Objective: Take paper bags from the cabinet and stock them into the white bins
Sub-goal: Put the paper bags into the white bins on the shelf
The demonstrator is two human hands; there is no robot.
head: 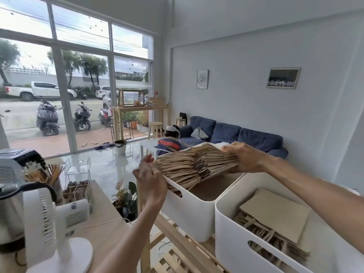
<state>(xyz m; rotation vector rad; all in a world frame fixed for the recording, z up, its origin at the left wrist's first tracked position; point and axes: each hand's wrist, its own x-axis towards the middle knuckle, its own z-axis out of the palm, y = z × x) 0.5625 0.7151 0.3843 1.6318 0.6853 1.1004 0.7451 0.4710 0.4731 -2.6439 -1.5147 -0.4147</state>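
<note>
A thick stack of brown paper bags point(194, 164) hangs over the left white bin point(194, 215), its lower end dipping inside. My right hand point(243, 157) grips the stack's right end. At the stack's left end my left hand point(150, 180) is raised with fingers apart, touching or nearly touching the bags. A second white bin point(238, 239) to the right holds more paper bags point(275, 223) lying flat. Both bins stand on a slatted wooden shelf point(177, 245).
A white fan point(51, 229), a kettle point(11, 211) and a jar of sticks point(49, 176) crowd the wooden counter point(102, 219) at left. Beyond the bins a person point(171, 139) sits by a blue sofa point(236, 134). A potted plant point(126, 200) stands below the counter.
</note>
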